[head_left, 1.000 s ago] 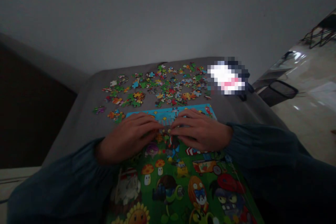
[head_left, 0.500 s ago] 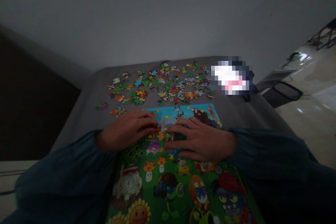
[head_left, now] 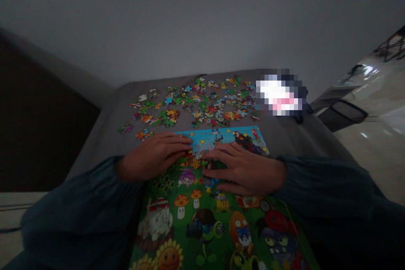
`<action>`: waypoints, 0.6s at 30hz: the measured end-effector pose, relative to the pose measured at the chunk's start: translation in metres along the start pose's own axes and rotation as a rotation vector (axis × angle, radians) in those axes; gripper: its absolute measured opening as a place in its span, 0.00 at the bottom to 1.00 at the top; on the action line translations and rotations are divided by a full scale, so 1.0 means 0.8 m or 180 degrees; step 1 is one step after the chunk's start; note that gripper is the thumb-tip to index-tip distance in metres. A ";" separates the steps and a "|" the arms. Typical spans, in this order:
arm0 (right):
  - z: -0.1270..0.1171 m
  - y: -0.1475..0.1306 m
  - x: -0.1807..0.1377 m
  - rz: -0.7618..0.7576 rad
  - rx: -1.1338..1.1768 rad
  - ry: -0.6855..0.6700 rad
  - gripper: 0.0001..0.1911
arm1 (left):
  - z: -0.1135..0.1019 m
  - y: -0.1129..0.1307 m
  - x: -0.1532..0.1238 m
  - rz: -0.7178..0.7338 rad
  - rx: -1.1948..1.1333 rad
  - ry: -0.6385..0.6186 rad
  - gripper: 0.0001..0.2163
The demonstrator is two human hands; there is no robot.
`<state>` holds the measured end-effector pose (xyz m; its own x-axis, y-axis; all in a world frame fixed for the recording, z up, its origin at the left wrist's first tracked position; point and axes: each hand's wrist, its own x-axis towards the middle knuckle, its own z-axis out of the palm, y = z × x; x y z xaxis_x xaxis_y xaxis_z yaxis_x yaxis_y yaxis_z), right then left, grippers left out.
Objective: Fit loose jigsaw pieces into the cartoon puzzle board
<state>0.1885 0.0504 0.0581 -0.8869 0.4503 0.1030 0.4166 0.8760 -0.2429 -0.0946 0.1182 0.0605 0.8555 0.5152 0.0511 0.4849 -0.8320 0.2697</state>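
Note:
A colourful cartoon jigsaw puzzle (head_left: 218,228) lies in front of me, green below with a blue strip along its far edge. My left hand (head_left: 155,158) rests flat on the puzzle's upper left part, fingers stretched towards the middle. My right hand (head_left: 243,168) lies flat on its upper right part, fingers spread and pointing left. The fingertips of both hands nearly meet over a small area of pieces (head_left: 196,161) at the puzzle's centre top. Both arms wear dark teal sleeves.
Many loose puzzle pieces (head_left: 196,103) are scattered on the grey surface (head_left: 104,135) beyond the puzzle. A blurred white and pink object (head_left: 280,97) sits at the far right corner. A glossy floor with a dark bin (head_left: 346,114) lies to the right.
Both hands slid slightly nearer to me and flattened on the puzzle; the right hand's fingers spread. The view shifted a little.

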 end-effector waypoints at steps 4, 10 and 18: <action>0.002 0.001 0.000 0.0013 -0.0002 -0.0012 0.21 | 0.001 0.009 0.002 0.0038 0.0063 -0.0111 0.16; 0.004 0.002 0.001 0.0021 0.0048 0.0020 0.20 | 0.003 0.016 0.003 0.0058 0.0082 -0.0098 0.16; 0.004 0.005 0.000 0.0037 0.0198 0.0122 0.19 | -0.013 -0.039 -0.010 -0.0581 0.0465 0.0526 0.19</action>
<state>0.1898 0.0533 0.0537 -0.8733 0.4676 0.1366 0.4124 0.8589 -0.3038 -0.1182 0.1423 0.0618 0.7164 0.6757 0.1736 0.6594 -0.7371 0.1480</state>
